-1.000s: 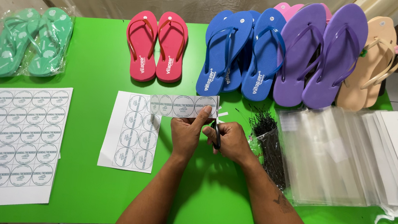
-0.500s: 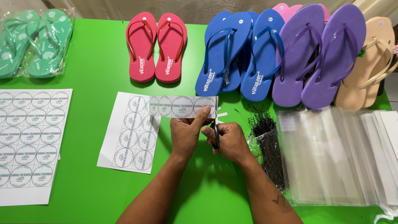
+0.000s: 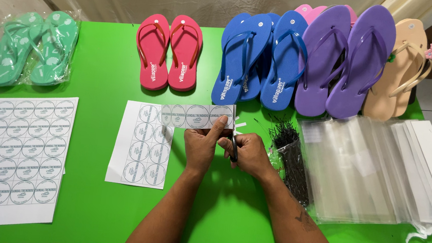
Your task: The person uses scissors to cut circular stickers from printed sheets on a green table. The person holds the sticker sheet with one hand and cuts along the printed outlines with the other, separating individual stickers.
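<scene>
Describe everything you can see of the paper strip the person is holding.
The paper strip is a narrow white band, seemingly thin paper, bearing one row of four printed round labels. It lies roughly level above the green table, its left part overlapping the top of a partly cut label sheet. The left hand pinches its right end from below; the right hand holds dark-handled scissors at that end.

Label strip barely shifted in the hands, left hand thumb raised slightly along its edge
</scene>
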